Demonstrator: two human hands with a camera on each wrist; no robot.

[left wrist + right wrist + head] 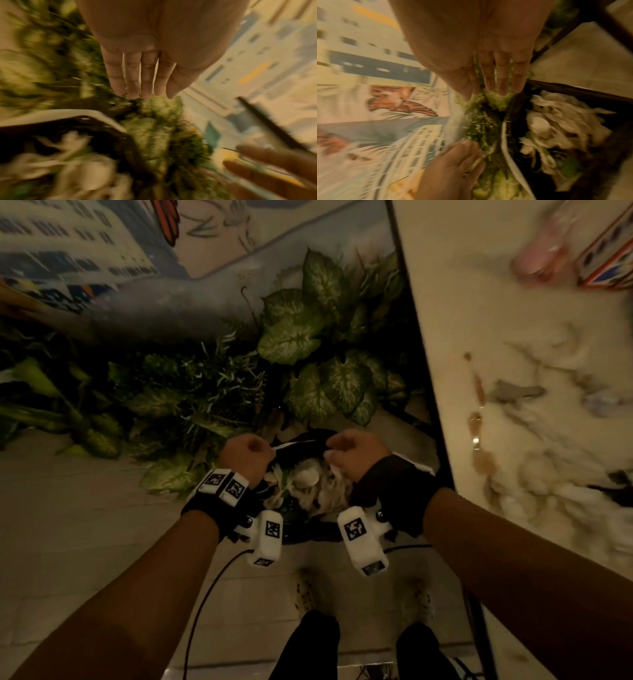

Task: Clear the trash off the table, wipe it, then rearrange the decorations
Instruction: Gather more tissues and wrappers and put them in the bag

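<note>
A bin lined with a black bag point(301, 530) stands on the floor beside the table, filled with crumpled white paper trash point(310, 479). My left hand point(248, 455) and right hand point(356, 455) hang over its far rim, pointing down. The left wrist view shows the left hand point(142, 93) with straight fingers holding nothing, above the bag's white-edged rim point(68, 113) and the trash point(68, 169). In the right wrist view the right hand point(491, 93) is likewise flat and empty next to the trash point(556, 128). The marble table point(513, 320) at right carries brown stains point(478, 419).
Leafy plants point(308, 337) crowd the floor behind the bin, against a painted wall. A blurred pink object point(541, 258), a printed box point(609, 258) and a grey scrap point(517, 392) lie on the table. My shoes point(305, 594) and a black cable point(205, 594) are in front of the bin.
</note>
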